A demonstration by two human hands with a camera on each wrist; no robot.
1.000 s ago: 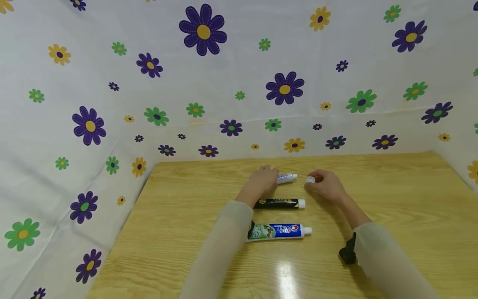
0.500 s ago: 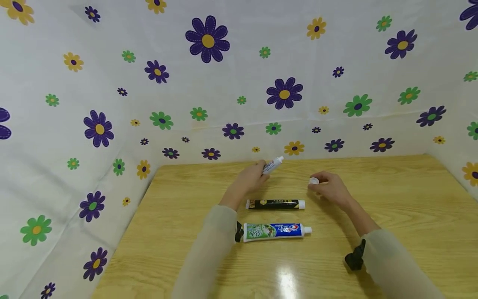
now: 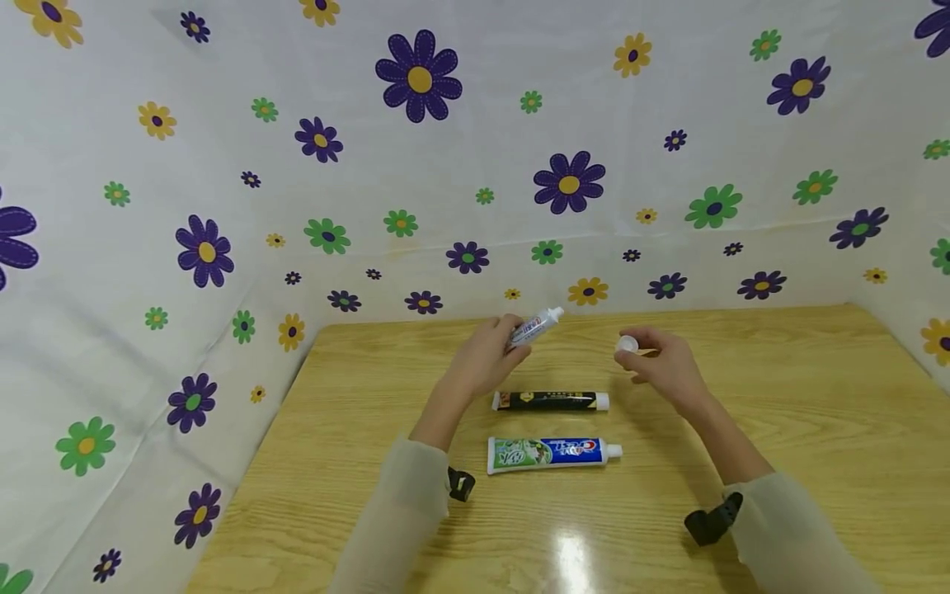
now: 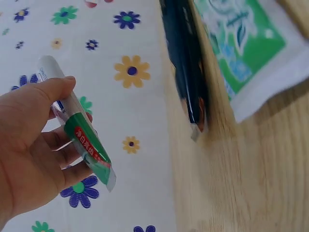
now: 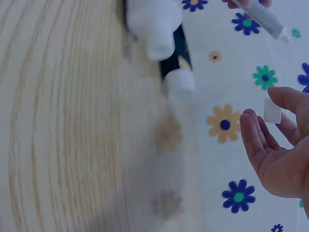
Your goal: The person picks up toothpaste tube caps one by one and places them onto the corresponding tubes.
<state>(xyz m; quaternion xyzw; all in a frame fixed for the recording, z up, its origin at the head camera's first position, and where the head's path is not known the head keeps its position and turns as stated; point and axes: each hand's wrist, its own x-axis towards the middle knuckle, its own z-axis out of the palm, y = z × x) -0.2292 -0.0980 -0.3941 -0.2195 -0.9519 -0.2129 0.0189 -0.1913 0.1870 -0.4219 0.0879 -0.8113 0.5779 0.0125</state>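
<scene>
A pale wooden table [image 3: 356, 396] stands before the person, its grain running mostly side to side, with a bright patch of light [image 3: 571, 561] shining on the near part. White cloth [image 3: 475, 148] printed with purple, green and yellow flowers hangs behind it and down both sides.

The left hand [image 3: 482, 356] grips a slim white tube [image 3: 534, 327], thumb on one side and fingers curled round the other. The tube tilts, its bare nozzle up and toward the right; from the wrist I can see its green tail end with a red label.

The right hand [image 3: 668, 371] pinches a small white cap [image 3: 627, 343] between thumb and fingertips, near the tube's nozzle but apart from it.

Below the hands, two more tubes lie flat on the table, roughly parallel: a black tube [image 3: 549, 401] and, nearer the person, a larger green-and-blue tube [image 3: 549, 454]. Both have white caps at their right ends. Pale sleeves [image 3: 408, 503] cover the forearms, and a black device [image 3: 712, 520] sits at each wrist.
</scene>
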